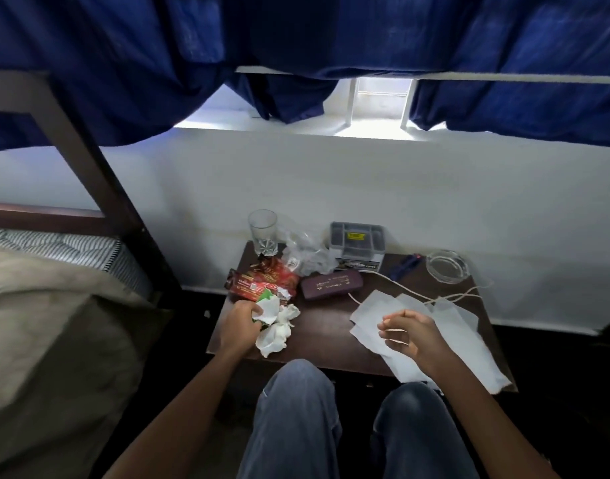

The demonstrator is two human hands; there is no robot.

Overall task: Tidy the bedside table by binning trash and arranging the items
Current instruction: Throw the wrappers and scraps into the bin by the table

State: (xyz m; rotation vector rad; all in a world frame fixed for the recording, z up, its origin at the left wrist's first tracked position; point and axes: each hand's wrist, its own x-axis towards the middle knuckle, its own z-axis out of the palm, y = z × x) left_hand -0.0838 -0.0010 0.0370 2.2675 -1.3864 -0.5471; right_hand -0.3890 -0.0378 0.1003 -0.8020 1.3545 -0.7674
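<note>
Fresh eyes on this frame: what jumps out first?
First, the left hand gripping crumpled tissues at the front left of the bedside table, next to red snack wrappers. Then the right hand, fingers loosely curled, above flat white papers at front right. Above it all, dark blue curtains hang across a bright window gap.

Bedside table [331,326]: dark wood, smooth. Drinking glass [262,231]: clear cut glass. Ashtray [447,266]: clear glass. Wrappers [262,280]: glossy red foil. Tissues [275,326]: crumpled white paper. Case [331,284]: matt maroon. Curtains [123,63]: blue cloth.
</note>
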